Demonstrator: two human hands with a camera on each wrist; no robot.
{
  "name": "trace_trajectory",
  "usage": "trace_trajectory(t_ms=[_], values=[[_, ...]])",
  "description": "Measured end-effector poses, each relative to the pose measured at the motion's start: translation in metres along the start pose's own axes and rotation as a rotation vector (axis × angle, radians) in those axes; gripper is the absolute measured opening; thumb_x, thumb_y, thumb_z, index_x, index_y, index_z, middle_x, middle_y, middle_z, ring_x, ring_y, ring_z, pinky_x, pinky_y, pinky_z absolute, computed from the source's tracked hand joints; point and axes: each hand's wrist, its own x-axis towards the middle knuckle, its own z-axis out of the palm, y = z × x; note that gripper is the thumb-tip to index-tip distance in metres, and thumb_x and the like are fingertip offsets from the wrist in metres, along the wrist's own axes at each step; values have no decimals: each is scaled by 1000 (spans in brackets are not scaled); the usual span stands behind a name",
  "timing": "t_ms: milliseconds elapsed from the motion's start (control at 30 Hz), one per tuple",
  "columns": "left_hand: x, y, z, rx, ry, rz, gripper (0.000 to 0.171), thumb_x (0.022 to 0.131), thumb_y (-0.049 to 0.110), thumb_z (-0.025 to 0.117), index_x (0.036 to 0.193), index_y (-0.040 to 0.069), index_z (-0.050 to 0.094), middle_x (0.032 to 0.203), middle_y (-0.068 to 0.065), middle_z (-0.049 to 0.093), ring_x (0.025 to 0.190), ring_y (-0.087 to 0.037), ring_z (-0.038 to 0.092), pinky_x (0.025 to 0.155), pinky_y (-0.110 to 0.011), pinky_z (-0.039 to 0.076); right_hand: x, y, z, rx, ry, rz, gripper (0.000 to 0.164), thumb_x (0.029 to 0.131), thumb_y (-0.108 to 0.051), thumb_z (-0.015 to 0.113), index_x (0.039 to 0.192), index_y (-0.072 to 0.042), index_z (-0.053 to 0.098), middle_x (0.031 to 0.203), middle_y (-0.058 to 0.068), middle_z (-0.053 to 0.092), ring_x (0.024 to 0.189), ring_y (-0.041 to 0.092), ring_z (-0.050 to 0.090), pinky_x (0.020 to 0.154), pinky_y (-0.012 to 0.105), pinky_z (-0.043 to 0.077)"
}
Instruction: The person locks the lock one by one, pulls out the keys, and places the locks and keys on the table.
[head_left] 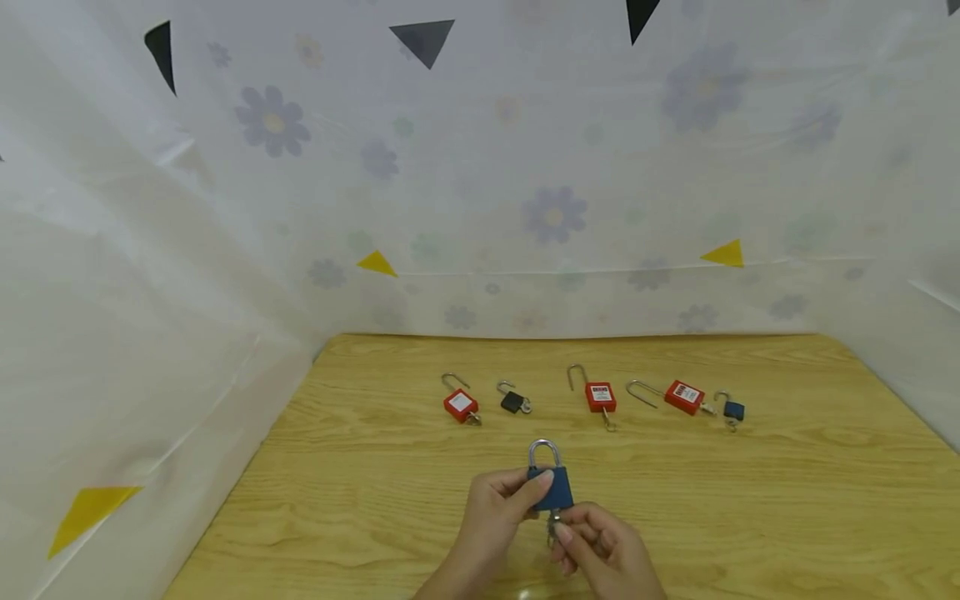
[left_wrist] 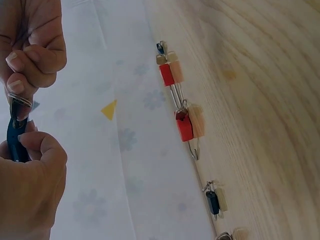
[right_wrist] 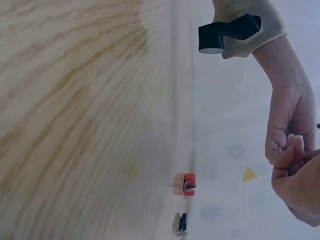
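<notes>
A light wood-grain tabletop [head_left: 337,500] is stretching to both sides, its near edge cut off; above it, the left hand [head_left: 495,504] is gripping a square blue padlock with a silvery shackle [head_left: 544,442], while the right hand [head_left: 606,546] is pinching its partly hidden metal keys [head_left: 553,523].

Toward the far edge of your tabletop [head_left: 765,500]: three red padlocks [head_left: 601,397], one black padlock [head_left: 512,402], one small blue padlock [head_left: 734,411]; beyond that edge, floral sheeting [head_left: 465,200].

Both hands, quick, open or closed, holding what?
Left hand: closed, holding a blue padlock.
Right hand: closed, pinching the key at its base.
</notes>
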Motion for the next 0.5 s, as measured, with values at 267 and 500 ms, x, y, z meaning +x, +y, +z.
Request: trace_trajectory(t_ms=[267,500], values=[[5,-2,-8,18,14,-8,33,87,21,64,104,-7,66,83,0,71,71,-4,60,67,-21,48,5,5,1,-30,-98,-36,37,93,-18,55,114,12,48,83,15,65,69,9,60,65,24,53],[19,-4,-26,42,101,-23,35,88,22,63,107,-8,65,81,6,67,70,-4,54,66,-19,47,13,24,9,32,-289,-3,26,94,-14,52,105,9,46,75,3,64,61,4,57,57,17,47]])
